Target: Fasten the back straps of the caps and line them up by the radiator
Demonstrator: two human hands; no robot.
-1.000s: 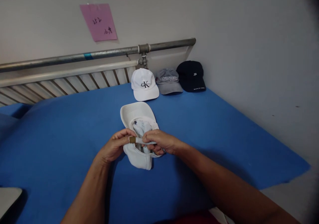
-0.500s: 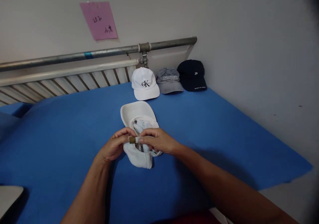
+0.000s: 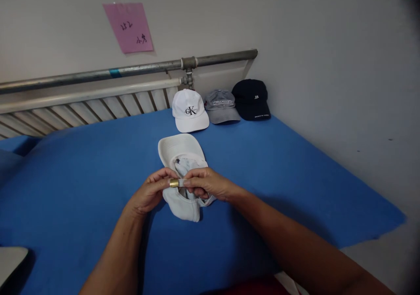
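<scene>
Here, left hand (image 3: 149, 194) and right hand (image 3: 208, 185) meet over upturned white cap (image 3: 182, 155), each grip pinching its strap buckle (image 3: 173, 182).

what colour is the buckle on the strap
The buckle is gold; head view shows it.

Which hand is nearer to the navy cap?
Right. The right hand, on the cap strap, lies below and left of the navy cap; the left hand, at the brass buckle, is farther left.
</scene>
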